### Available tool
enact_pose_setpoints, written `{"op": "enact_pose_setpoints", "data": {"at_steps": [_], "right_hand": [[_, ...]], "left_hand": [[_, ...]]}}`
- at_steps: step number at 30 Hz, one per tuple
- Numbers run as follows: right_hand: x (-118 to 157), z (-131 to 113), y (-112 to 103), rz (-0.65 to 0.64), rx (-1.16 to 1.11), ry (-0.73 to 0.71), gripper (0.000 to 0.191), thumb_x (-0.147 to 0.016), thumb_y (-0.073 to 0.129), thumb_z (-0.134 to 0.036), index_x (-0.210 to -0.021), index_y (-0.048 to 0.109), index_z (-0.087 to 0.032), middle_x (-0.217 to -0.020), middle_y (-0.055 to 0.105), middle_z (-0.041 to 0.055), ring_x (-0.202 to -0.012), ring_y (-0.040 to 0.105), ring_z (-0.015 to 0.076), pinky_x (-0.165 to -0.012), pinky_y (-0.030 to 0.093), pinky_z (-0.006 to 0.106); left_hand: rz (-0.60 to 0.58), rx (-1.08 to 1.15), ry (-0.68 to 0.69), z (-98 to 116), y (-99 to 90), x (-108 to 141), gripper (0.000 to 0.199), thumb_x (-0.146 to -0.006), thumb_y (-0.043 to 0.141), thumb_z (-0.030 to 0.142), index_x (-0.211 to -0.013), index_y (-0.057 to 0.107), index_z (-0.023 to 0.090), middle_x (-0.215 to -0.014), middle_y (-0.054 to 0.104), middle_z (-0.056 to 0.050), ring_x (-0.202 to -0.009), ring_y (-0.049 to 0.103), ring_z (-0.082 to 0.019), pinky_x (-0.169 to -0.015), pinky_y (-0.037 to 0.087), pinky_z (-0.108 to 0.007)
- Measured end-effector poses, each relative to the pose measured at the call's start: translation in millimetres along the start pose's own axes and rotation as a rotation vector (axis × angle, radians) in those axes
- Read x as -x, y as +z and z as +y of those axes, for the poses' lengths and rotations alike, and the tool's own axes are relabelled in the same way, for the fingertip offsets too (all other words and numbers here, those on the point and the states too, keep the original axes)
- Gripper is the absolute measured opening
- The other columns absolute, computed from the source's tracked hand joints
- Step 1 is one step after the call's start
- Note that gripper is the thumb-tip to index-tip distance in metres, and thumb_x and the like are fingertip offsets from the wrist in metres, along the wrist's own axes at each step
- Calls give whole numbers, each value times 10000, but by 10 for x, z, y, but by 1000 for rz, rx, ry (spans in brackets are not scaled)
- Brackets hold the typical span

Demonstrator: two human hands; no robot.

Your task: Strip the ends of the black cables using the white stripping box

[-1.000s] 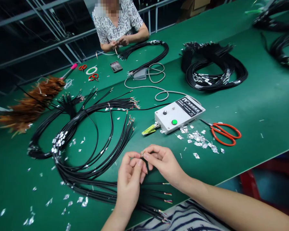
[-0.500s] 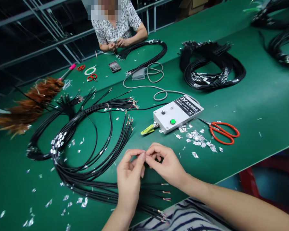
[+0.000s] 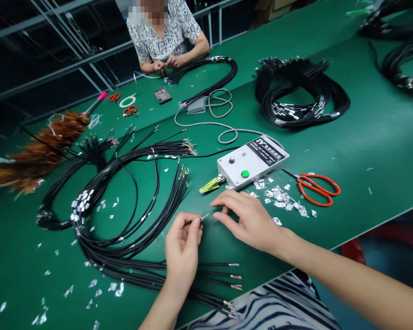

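My left hand [image 3: 183, 245] pinches the end of a cable, whose thin bare wire tip [image 3: 205, 216] sticks out past the thumb toward the right. Facing it, my right hand [image 3: 246, 217] has thumb and forefinger apart, with a small gap to the wire tip and nothing visible between them. Black cables [image 3: 134, 276] run under my left wrist and end in stripped coloured wires at the table's near edge. Just beyond my right hand stands the white control box [image 3: 253, 160] with a green button and a yellow clip [image 3: 209, 185].
Orange-handled scissors [image 3: 318, 189] and foil scraps [image 3: 282, 198] lie right of the box. Coiled black cables [image 3: 304, 103] rest farther back. A brown feather duster [image 3: 44, 146] is at the left. Across the green table [image 3: 375, 151], a person [image 3: 163, 39] handles a cable end.
My right hand has let go at the fingertips and moved right, its thumb and forefinger now apart. The wire tip at my left hand has come into view.
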State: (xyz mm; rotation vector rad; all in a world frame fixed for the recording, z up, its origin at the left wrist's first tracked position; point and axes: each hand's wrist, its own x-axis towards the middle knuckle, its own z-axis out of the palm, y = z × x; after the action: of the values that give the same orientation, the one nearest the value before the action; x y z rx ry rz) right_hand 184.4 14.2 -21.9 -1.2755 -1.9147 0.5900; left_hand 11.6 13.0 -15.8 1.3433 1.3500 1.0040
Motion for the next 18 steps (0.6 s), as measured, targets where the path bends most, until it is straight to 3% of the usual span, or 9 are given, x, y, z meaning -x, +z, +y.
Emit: {"op": "enact_pose_setpoints", "data": {"at_steps": [4, 7, 10, 12, 15, 18], "right_hand": [[-121, 31, -24, -152, 275, -205, 260, -945, 598, -410, -947, 668, -160, -870, 705, 48, -782, 630, 190, -702, 346, 321], [-193, 36, -6, -222, 320, -300, 265, -990, 532, -300, -799, 673, -180, -718, 682, 2, -672, 594, 150, -657, 293, 312], [-194, 60, -19, -213, 329, -322, 314, -993, 515, -269, -722, 648, -183, -658, 663, -15, -621, 568, 136, -624, 261, 310], [-184, 91, -63, -189, 352, -335, 327, -994, 510, -263, -706, 644, -187, -633, 653, -24, -605, 558, 135, -622, 258, 312], [-227, 157, -161, -100, 428, -337, 299, -997, 513, -283, -762, 677, -195, -676, 676, -19, -645, 571, 147, -642, 276, 314], [-343, 234, -219, -29, 581, -316, 182, -977, 556, -266, -893, 700, -193, -903, 731, 25, -849, 605, 186, -697, 302, 324]], "left_hand": [[-103, -32, 2, 18, -25, -67, 172, -874, 565, 293, -745, 567, 180, -585, 499, 42, -477, 437, -88, -454, 373, -189], [-149, -258, 209, -16, -57, -72, 175, -916, 497, 215, -759, 570, 190, -641, 526, 18, -558, 495, -114, -531, 418, -212], [-178, -500, 481, -64, -76, -67, 216, -931, 432, 132, -823, 607, 200, -743, 576, -18, -668, 550, -143, -630, 449, -240], [-194, -547, 552, -79, -77, -89, 240, -934, 409, 112, -845, 612, 203, -756, 580, -21, -681, 555, -147, -643, 450, -242], [-164, -467, 426, -65, -81, -186, 205, -939, 436, 147, -809, 585, 202, -732, 581, -7, -675, 557, -139, -644, 449, -231], [-120, -322, 192, -35, -89, -330, 152, -918, 485, 226, -792, 568, 202, -676, 559, 14, -615, 540, -133, -571, 428, -221]]}}
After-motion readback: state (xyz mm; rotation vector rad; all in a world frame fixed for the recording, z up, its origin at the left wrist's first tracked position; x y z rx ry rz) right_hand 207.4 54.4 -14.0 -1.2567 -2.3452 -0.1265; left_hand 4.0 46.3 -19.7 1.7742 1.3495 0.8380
